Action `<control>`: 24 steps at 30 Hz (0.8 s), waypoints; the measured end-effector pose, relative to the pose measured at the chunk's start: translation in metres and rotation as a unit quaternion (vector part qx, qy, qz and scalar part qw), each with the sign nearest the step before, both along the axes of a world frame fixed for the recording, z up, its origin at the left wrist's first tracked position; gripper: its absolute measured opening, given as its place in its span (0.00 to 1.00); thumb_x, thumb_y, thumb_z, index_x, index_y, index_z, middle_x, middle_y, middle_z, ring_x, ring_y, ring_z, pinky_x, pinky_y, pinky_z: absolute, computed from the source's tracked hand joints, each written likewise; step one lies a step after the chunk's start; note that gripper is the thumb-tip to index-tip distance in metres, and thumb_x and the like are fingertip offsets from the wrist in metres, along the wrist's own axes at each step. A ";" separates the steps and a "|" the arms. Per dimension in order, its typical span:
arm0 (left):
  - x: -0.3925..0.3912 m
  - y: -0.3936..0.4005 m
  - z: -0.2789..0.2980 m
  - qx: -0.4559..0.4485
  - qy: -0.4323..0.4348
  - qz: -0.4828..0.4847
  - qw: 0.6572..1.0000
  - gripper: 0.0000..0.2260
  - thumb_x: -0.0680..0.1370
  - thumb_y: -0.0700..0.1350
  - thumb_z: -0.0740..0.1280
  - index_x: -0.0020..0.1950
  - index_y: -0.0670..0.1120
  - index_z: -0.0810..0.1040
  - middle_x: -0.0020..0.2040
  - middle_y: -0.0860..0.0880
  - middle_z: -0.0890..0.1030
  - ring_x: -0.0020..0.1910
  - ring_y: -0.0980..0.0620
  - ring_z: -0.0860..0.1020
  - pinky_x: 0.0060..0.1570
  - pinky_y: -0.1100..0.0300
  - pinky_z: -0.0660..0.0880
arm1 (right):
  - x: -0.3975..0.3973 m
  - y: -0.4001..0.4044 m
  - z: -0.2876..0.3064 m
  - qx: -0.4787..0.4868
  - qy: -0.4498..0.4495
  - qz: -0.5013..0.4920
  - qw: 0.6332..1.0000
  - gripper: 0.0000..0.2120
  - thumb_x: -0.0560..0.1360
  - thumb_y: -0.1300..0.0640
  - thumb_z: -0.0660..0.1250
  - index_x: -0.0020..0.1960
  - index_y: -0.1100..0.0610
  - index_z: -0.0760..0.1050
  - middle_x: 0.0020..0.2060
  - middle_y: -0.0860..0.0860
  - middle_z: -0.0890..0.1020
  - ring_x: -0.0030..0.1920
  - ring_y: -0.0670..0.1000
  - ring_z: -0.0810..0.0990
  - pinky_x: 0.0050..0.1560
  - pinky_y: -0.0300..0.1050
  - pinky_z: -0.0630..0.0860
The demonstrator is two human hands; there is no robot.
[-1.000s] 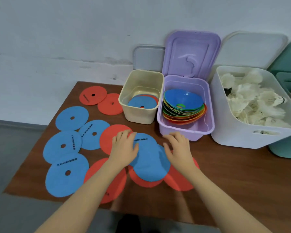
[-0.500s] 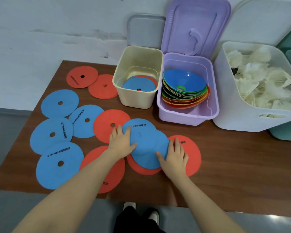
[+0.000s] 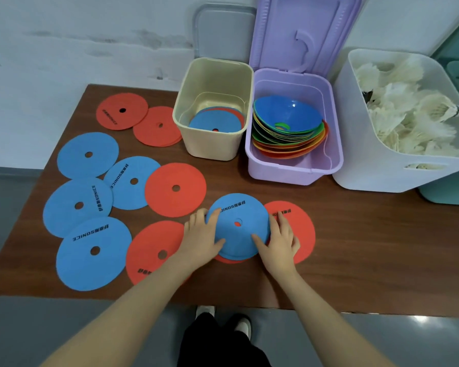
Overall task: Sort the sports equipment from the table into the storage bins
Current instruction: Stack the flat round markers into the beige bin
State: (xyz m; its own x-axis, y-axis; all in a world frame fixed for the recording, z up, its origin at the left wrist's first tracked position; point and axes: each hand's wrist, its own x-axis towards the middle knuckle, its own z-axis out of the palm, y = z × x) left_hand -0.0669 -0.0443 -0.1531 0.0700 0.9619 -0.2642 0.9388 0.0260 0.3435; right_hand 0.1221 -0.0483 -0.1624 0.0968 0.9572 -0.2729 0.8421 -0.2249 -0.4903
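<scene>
A pale scuffed wall [image 3: 90, 49] backs the brown table [image 3: 355, 247] in front of you, with grey floor along its near and left edges. Your left hand [image 3: 200, 238] and right hand [image 3: 280, 241] lie palm down near the middle of the near edge, forearms reaching in from below, and press from either side on a small stack of discs topped by a blue disc [image 3: 237, 225]. The fingers of both are spread and only lightly curled over the stack's rim, thumbs on top; whether the stack is truly gripped or just pinned flat I cannot tell. The stack overlaps a red disc [image 3: 300, 231] under your right hand, and a red edge peeks out beneath its near side. Another red disc [image 3: 151, 250] lies under your left wrist, and one more [image 3: 175, 189] sits just beyond your left fingers. Four blue discs [image 3: 88, 154] spread toward the left edge, and two overlapping red ones [image 3: 121, 111] lie at the far left corner. Along the far edge stand a beige bin [image 3: 212, 147] holding a few flat discs, a purple bin [image 3: 292, 170] with its lid up and stacked cones [image 3: 286, 125] inside, and a white bin [image 3: 368, 154] full of shuttlecocks [image 3: 403, 115]. A teal bin [image 3: 445, 192] shows at the right edge behind the white one.
</scene>
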 end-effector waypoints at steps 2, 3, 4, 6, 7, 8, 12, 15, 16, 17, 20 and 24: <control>-0.003 -0.004 0.001 -0.008 -0.011 0.024 1.000 0.35 0.75 0.54 0.66 0.75 0.48 0.52 0.72 0.43 0.57 0.70 0.43 0.56 0.67 0.50 0.57 | -0.002 -0.001 0.001 -0.007 -0.006 0.017 1.000 0.31 0.75 0.44 0.63 0.74 0.48 0.57 0.75 0.51 0.51 0.75 0.53 0.48 0.70 0.54 0.46; -0.005 -0.006 0.001 -0.015 -0.019 0.036 0.999 0.35 0.75 0.55 0.65 0.76 0.48 0.51 0.73 0.42 0.55 0.72 0.43 0.54 0.68 0.49 0.55 | -0.003 -0.001 0.001 -0.010 -0.011 0.026 1.000 0.31 0.74 0.44 0.64 0.74 0.47 0.57 0.76 0.50 0.51 0.75 0.53 0.47 0.70 0.55 0.46; -0.007 -0.008 0.001 -0.024 -0.022 0.041 0.999 0.35 0.75 0.55 0.65 0.76 0.48 0.50 0.75 0.43 0.52 0.74 0.43 0.51 0.69 0.48 0.53 | -0.004 -0.002 0.002 -0.014 -0.013 0.034 0.999 0.31 0.74 0.44 0.64 0.74 0.47 0.57 0.76 0.50 0.51 0.75 0.53 0.46 0.70 0.55 0.46; -0.007 -0.011 0.000 -0.037 -0.013 0.031 0.999 0.35 0.76 0.55 0.63 0.76 0.48 0.48 0.77 0.45 0.48 0.75 0.45 0.47 0.70 0.48 0.51 | -0.006 -0.003 0.001 -0.018 -0.011 0.036 0.999 0.32 0.74 0.46 0.65 0.74 0.47 0.57 0.76 0.50 0.50 0.75 0.53 0.45 0.70 0.55 0.45; -0.005 -0.012 0.000 -0.039 -0.010 0.026 0.999 0.34 0.76 0.55 0.64 0.76 0.49 0.49 0.77 0.45 0.48 0.75 0.45 0.47 0.70 0.48 0.51 | -0.007 -0.003 0.001 -0.018 -0.007 0.032 0.999 0.32 0.74 0.47 0.65 0.74 0.47 0.57 0.76 0.50 0.50 0.75 0.53 0.45 0.70 0.54 0.45; -0.003 -0.012 0.001 -0.039 -0.011 0.025 0.999 0.34 0.76 0.55 0.64 0.76 0.49 0.50 0.77 0.46 0.48 0.75 0.45 0.47 0.70 0.48 0.52 | -0.008 -0.003 0.001 -0.018 0.000 0.025 1.000 0.32 0.73 0.48 0.66 0.73 0.47 0.57 0.76 0.50 0.50 0.75 0.53 0.45 0.70 0.54 0.45; 0.003 -0.009 0.003 -0.032 -0.036 0.032 0.998 0.34 0.74 0.53 0.68 0.74 0.51 0.54 0.74 0.45 0.53 0.72 0.44 0.52 0.68 0.49 0.56 | -0.015 -0.002 0.003 -0.016 0.043 -0.014 0.999 0.33 0.71 0.52 0.69 0.72 0.49 0.59 0.75 0.50 0.52 0.74 0.53 0.47 0.70 0.54 0.45; -0.001 -0.008 0.001 0.003 -0.048 0.030 0.998 0.34 0.72 0.52 0.70 0.74 0.51 0.57 0.71 0.46 0.57 0.68 0.44 0.58 0.65 0.50 0.60 | -0.016 -0.006 0.003 0.005 0.063 -0.023 0.998 0.33 0.70 0.56 0.69 0.72 0.50 0.60 0.74 0.49 0.56 0.73 0.52 0.52 0.69 0.55 0.47; -0.003 -0.009 0.000 0.015 -0.058 0.033 0.998 0.34 0.72 0.51 0.70 0.73 0.51 0.58 0.69 0.46 0.59 0.67 0.44 0.61 0.64 0.51 0.62 | -0.016 -0.008 0.003 0.013 0.072 -0.024 0.997 0.33 0.70 0.57 0.69 0.72 0.50 0.60 0.73 0.48 0.58 0.73 0.51 0.54 0.69 0.54 0.47; -0.003 -0.009 0.000 0.023 -0.072 0.035 0.997 0.34 0.72 0.50 0.71 0.73 0.49 0.59 0.67 0.45 0.60 0.65 0.44 0.63 0.63 0.51 0.63 | -0.016 -0.010 0.003 0.020 0.082 -0.025 0.996 0.33 0.70 0.58 0.69 0.71 0.50 0.60 0.72 0.47 0.61 0.72 0.50 0.55 0.69 0.54 0.48; -0.004 -0.010 -0.001 0.035 -0.115 0.042 0.992 0.33 0.71 0.46 0.71 0.72 0.45 0.61 0.62 0.45 0.62 0.61 0.45 0.65 0.62 0.54 0.66 | -0.017 -0.015 0.005 0.029 0.099 -0.030 0.994 0.31 0.71 0.61 0.68 0.70 0.49 0.61 0.66 0.45 0.67 0.69 0.49 0.60 0.69 0.54 0.48; -0.002 -0.009 -0.002 0.074 -0.145 0.029 0.986 0.30 0.70 0.41 0.72 0.70 0.40 0.65 0.61 0.41 0.64 0.61 0.43 0.66 0.61 0.48 0.68 | -0.014 -0.017 0.008 0.059 0.128 -0.037 0.989 0.29 0.70 0.64 0.68 0.67 0.50 0.63 0.56 0.42 0.70 0.63 0.49 0.65 0.68 0.51 0.49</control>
